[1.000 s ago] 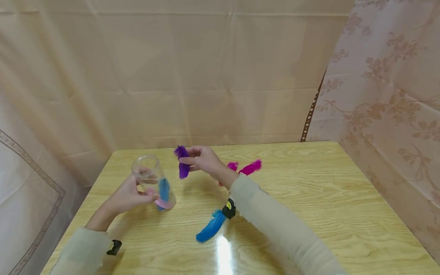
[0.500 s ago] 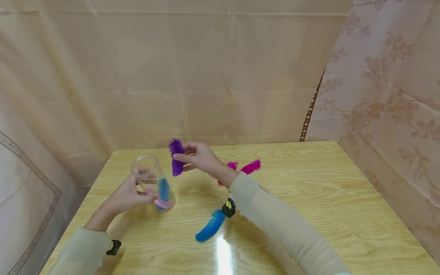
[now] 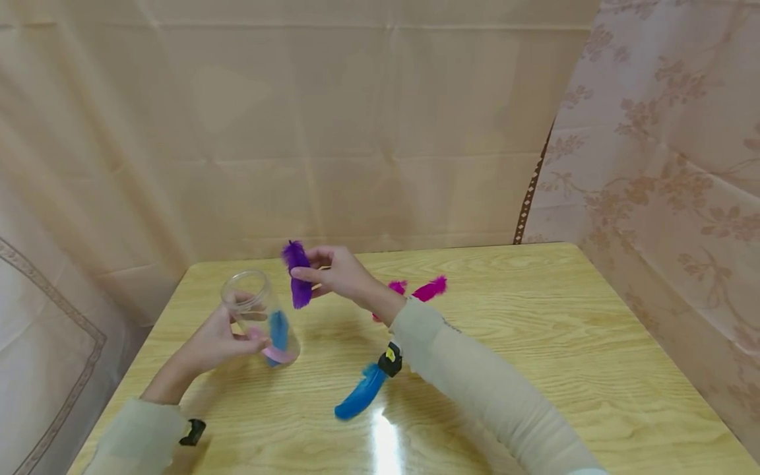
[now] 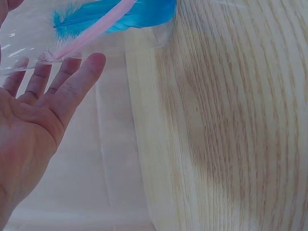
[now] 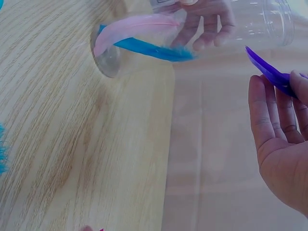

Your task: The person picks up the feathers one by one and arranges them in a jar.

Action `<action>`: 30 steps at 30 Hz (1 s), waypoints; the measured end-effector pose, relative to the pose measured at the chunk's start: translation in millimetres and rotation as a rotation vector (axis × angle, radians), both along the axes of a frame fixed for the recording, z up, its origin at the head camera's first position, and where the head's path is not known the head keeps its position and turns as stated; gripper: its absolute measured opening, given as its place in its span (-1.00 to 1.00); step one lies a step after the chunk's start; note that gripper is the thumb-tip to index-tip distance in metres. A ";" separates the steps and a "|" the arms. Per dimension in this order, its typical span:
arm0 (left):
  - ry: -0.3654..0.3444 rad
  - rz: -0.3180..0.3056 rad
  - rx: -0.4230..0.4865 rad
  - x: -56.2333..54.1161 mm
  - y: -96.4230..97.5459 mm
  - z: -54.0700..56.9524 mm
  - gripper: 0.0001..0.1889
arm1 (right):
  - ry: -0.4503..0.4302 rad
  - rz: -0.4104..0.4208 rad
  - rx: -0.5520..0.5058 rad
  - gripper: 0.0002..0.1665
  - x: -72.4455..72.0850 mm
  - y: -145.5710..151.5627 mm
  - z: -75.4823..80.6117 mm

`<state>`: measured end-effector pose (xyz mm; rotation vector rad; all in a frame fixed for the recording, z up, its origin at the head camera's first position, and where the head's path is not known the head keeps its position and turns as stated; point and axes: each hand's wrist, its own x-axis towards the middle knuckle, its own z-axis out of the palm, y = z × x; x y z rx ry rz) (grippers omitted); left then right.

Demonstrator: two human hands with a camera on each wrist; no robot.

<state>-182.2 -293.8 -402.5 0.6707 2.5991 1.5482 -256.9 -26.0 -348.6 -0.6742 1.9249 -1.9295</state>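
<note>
A clear plastic jar stands slightly tilted on the left of the table, its round mouth uncovered. My left hand grips it from the left side, thumb in front and fingers behind. Through its wall show a blue feather and a pink feather. My right hand pinches a purple feather upright between thumb and fingers, just right of the jar's mouth. In the right wrist view the purple feather points from the fingertips toward the jar, apart from it.
Another blue feather lies on the wooden table below my right wrist. Magenta feathers lie behind my right forearm, partly hidden by it. A beige curtain hangs behind the table's far edge.
My right hand has moved left and slightly up with the purple feather, closer to the jar's mouth. The left hand and the jar have stayed in place.
</note>
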 end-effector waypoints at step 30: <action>0.025 -0.027 0.010 -3.2 -2.6 -3.6 -0.30 | 0.060 0.061 -0.131 -0.71 14.0 -23.6 41.0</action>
